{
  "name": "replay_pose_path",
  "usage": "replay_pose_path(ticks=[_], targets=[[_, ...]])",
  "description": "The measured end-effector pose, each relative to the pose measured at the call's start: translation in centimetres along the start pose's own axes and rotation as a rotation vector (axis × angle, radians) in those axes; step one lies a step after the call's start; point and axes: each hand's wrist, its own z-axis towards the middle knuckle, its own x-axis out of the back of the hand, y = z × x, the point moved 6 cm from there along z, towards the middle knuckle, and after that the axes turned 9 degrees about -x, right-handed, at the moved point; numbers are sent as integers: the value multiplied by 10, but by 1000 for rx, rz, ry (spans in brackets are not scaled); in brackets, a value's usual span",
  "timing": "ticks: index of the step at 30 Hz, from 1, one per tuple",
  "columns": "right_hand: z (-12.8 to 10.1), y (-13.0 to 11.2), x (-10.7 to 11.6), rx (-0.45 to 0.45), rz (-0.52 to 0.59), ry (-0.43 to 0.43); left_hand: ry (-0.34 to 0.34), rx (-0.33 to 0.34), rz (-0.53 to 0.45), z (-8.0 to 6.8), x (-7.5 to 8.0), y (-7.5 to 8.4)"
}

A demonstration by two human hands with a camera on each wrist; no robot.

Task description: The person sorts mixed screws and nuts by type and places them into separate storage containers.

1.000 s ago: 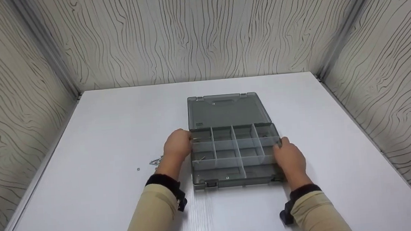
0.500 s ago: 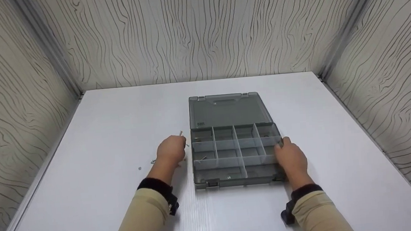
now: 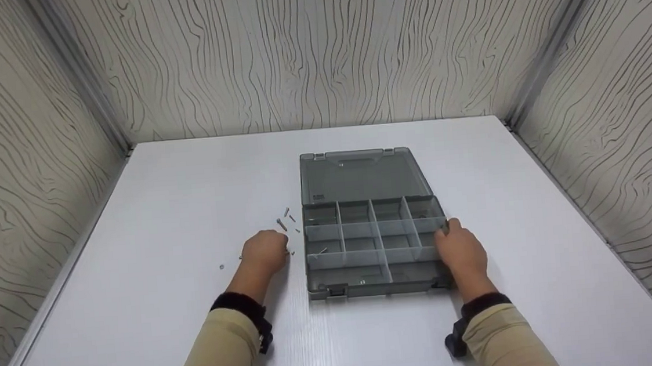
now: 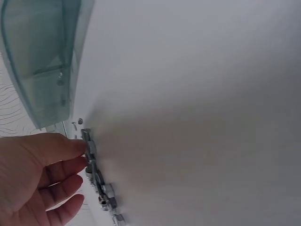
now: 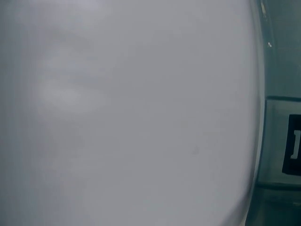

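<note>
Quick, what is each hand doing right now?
Left hand: fingers relaxed, touching the screws, gripping none.
Right hand: holds the organizer box by its right edge.

Your head view looks down at the counter [image 3: 160, 219] from 6 o'clock; both wrist views skim it close, sharing the organizer box [image 3: 374, 243].

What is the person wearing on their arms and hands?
Both hands, the left hand and the right hand, are bare, with no gloves. Each arm is in a beige long sleeve ending in a black cuff. A small dark device sits at each wrist.
</note>
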Motion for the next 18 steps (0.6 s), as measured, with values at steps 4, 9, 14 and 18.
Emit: replay_pose_path(ticks=[4,9,14,18], targets=[[0,1,-1,-1,2,1,-7,7,-5,0,-3,-2],[0,1,-1,7,-4,4,-5,9,-15,0,-5,-3],[0,1,-2,2,-1,3,1,10,-6,0,-7,-4],[0,1,-2,-7,-5,-6,1,7,-1,3,-8,-3]])
